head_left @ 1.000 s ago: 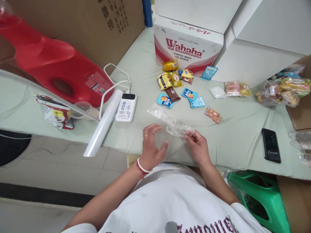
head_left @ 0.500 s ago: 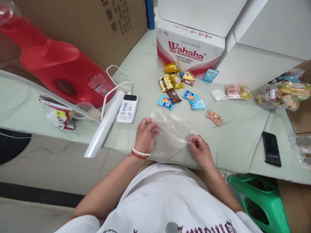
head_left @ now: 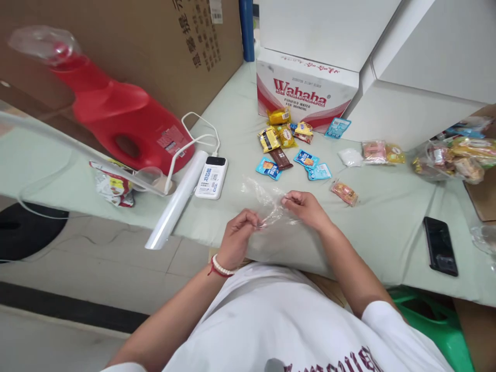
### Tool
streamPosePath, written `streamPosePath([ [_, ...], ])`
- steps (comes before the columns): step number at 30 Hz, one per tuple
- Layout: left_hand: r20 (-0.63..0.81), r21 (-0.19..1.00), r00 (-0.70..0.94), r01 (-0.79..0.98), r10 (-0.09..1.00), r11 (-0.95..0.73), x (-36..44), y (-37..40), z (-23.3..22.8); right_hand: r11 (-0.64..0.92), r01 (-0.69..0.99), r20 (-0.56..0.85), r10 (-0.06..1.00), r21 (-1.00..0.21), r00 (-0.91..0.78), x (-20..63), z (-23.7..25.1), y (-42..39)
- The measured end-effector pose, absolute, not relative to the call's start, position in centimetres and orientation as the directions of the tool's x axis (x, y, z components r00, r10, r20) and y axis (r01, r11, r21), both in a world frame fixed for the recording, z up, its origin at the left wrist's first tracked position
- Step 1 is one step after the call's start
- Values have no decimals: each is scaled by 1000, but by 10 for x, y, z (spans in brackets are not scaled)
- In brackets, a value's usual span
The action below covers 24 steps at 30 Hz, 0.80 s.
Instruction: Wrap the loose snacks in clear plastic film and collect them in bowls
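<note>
Clear plastic bag (head_left: 271, 204): crumpled and see-through, held just above the near edge of the table, a little below the middle of the frame.
Left hand (head_left: 238, 237): fingers pinched shut on the bag's lower left edge; a bead bracelet and red cord sit on the wrist.
Right hand (head_left: 306, 208): thumb and fingers closed on the bag's upper right edge, just beside the left hand.
Table (head_left: 380, 217): covered in pale green cloth, running across the middle of the frame.
Snack packets (head_left: 289, 144): scattered above the hands, near the Wahaha box (head_left: 306, 95).
Power bank (head_left: 212, 177): white, left of the bag, with a cable plugged in.
Phone (head_left: 440, 245): black, flat at the right edge.
Red jug (head_left: 124, 124): lying at upper left.
</note>
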<state>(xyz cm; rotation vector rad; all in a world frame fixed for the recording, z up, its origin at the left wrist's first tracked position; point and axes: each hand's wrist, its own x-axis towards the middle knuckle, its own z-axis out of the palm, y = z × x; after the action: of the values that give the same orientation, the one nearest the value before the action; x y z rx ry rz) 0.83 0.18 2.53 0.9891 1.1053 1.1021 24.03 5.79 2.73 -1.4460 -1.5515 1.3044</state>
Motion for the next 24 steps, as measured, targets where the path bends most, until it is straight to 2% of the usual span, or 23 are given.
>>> streamPosePath([
  [2, -229, 968, -26, -107, 973, 225, -10, -8, 18, -120, 267, -159, 979, -956, -129, 236, 21, 59],
  [4, -238, 971, -120, 5, 964, 240, -30, -18, 13, -91, 274, -113, 991, -957, -67, 237, 19, 53],
  [8, -44, 974, -196, 209, 980, 86, -44, -22, 25, 14, 378, -20, 996, -926, -84, 238, 27, 38],
  [11, 119, 895, -181, 444, 976, -26, -21, 1, 41, 139, 445, 90, 988, -885, -129, 233, 37, 32],
  [13, 81, 859, -77, 511, 994, -30, 0, 20, 44, 154, 455, 109, 986, -877, -124, 232, 43, 32],
  [16, -64, 927, 47, 372, 997, 42, 22, 42, 37, 48, 451, 67, 997, -891, 25, 243, 43, 29],
  [20, -96, 988, -55, 120, 994, 102, 23, 46, 17, -135, 428, -32, 971, -893, 239, 277, 27, 8],
  [22, -138, 989, -93, 36, 986, 142, 20, 43, 9, -209, 431, -116, 966, -878, 233, 297, 18, -7],
  [24, -169, 986, -92, -6, 981, 169, 19, 39, 5, -238, 460, -192, 970, -855, 147, 315, 16, -18],
])
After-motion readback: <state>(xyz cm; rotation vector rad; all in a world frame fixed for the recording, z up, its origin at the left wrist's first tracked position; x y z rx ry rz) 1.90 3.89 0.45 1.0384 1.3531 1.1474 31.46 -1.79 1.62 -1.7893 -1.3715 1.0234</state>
